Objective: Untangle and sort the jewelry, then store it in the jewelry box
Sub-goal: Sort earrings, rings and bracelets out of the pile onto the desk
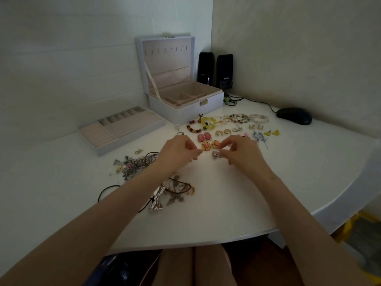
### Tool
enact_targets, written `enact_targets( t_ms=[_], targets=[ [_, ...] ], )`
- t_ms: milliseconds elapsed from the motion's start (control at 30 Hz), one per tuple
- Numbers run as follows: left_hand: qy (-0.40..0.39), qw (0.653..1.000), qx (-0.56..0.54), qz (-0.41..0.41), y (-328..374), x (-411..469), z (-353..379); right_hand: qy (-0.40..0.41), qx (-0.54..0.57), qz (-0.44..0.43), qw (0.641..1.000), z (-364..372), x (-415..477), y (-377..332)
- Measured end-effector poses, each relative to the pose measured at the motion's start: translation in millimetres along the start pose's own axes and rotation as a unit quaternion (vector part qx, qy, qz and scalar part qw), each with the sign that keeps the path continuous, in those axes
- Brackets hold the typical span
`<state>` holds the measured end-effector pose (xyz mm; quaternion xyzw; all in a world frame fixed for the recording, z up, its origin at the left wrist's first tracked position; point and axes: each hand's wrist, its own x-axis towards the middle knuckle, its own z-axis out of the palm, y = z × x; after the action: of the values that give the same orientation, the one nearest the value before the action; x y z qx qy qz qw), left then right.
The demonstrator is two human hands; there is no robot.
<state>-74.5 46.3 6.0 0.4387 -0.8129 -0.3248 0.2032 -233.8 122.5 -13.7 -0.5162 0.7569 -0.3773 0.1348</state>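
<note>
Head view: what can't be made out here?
All head view:
Left hand: fingertips curled; whether they pinch anything is too small to tell.
Right hand: fingers hide whether it holds the small earring or only touches it.
Tangled pile: partly behind the left forearm; dim, single chains unreadable.
Jewelry box: front wall hides nearest compartment floors.

No legible text: small logos on the black speakers point(224, 68), too blurry.
</note>
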Motion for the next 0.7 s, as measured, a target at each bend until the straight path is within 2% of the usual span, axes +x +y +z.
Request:
enact_targets(
  t_ms=[67, 167, 233, 533, 700],
  targets=[
    [0.016, 1.0, 0.022, 0.013, -10.6, -9.7, -17.8, -0.084, 0.036, -0.024, 0.996, 0.6, -14.7, -17.9],
    [0.028, 0.999, 0.023, 0.012, -29.8, -23.0, -44.7, -0.221, -0.005, -0.05, 0.974, 5.1, -35.2, -41.2],
    [0.03, 0.999, 0.044, 0.013, -43.8, -30.0, -60.6, -0.258, -0.031, -0.056, 0.964, 11.6, -42.8, -49.0],
    [0.022, 0.999, 0.037, 0.004, -87.6, -41.8, -102.1, -0.228, -0.106, -0.081, 0.964, 27.8, -41.9, -59.0],
    [-0.013, 0.995, 0.055, 0.086, -72.6, -39.0, -72.9, -0.207, -0.007, -0.023, 0.978, 31.2, -35.2, -62.2]
  ],
)
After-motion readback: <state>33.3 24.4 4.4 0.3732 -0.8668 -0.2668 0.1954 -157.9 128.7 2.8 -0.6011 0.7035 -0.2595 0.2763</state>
